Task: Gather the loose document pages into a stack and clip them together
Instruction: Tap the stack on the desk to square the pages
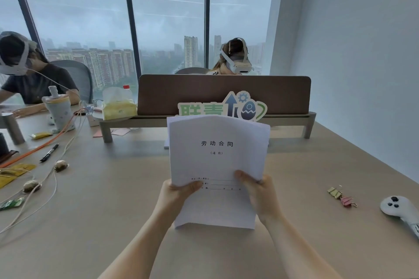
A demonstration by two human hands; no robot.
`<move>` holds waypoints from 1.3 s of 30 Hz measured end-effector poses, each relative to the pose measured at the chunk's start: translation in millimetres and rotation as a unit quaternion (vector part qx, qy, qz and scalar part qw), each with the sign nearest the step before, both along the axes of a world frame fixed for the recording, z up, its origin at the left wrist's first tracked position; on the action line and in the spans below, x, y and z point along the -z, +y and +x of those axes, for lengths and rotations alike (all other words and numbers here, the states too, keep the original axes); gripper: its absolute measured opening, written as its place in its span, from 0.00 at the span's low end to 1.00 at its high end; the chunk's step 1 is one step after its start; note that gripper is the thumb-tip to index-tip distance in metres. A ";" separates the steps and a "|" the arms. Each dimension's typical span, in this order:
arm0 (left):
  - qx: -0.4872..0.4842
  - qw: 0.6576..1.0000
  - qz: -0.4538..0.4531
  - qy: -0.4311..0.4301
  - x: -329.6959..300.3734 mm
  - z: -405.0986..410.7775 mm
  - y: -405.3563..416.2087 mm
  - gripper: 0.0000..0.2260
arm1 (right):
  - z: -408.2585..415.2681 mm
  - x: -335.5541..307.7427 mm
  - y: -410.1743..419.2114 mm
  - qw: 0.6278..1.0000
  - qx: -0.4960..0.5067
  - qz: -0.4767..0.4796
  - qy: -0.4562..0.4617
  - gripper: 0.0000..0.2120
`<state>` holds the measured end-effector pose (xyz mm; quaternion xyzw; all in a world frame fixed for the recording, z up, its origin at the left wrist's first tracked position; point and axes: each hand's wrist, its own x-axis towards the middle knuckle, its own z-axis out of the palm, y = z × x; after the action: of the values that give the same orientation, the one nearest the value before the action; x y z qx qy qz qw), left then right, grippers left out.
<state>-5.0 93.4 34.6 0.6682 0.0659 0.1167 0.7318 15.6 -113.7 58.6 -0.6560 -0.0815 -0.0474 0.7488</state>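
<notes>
While both hands point(221, 190) grip it, the stack point(216, 165) stands upright.

I see the white pages point(217, 161) stacked, title sheet facing me, raised upright above the desk's middle; two clips point(342, 196) lie near its right edge.

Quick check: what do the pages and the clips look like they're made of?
Pages: plain matte white paper; the top edge curls and the sheets flex.
Clips: likely painted metal binder clips, one yellow-green, one pink, with thin wire handles; too small to be sure.
</notes>
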 end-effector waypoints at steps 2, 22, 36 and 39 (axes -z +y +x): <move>-0.006 1.000 -0.009 0.006 4.0 -2.8 -2.7 0.04 | -2.2 2.3 -0.8 1.000 -0.003 0.002 0.004 0.06; 0.094 0.992 -0.057 0.067 -21.3 11.4 -43.2 0.10 | 21.6 -28.2 -48.6 0.989 0.101 -0.104 0.022 0.09; 0.161 0.972 -0.038 0.170 22.3 10.8 -99.8 0.12 | 18.1 21.8 -117.5 0.969 0.124 -0.177 0.117 0.13; 0.149 0.971 -0.063 0.177 26.5 13.9 -105.8 0.13 | 13.8 30.9 -124.4 0.967 0.113 -0.171 0.150 0.12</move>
<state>8.9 -12.4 8.1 0.6327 0.1017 -0.1184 0.7585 29.5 -238.2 27.7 -0.7786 0.0996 -0.0185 0.6192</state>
